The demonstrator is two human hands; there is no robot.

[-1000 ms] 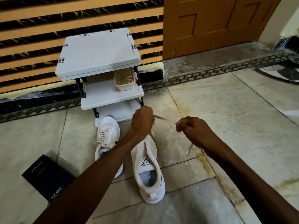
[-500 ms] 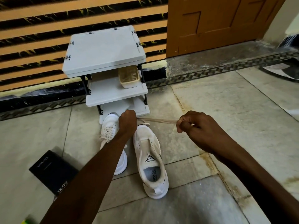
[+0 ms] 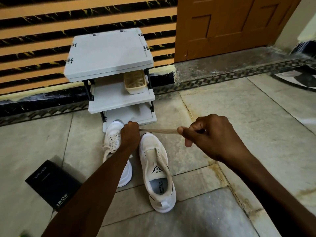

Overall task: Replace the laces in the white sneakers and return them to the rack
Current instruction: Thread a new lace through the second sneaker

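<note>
While the flat beige lace [image 3: 158,131] runs taut and level, left to right, the left hand [image 3: 130,134] grips one end and the right hand [image 3: 212,139] pinches the other. Beneath, the unlaced white sneaker [image 3: 157,173] lies on the stone floor [image 3: 239,103], toe toward the grey rack [image 3: 109,53].

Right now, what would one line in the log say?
left hand holds lace | right hand pinches lace | one shoe unlaced | other shoe laced
</note>
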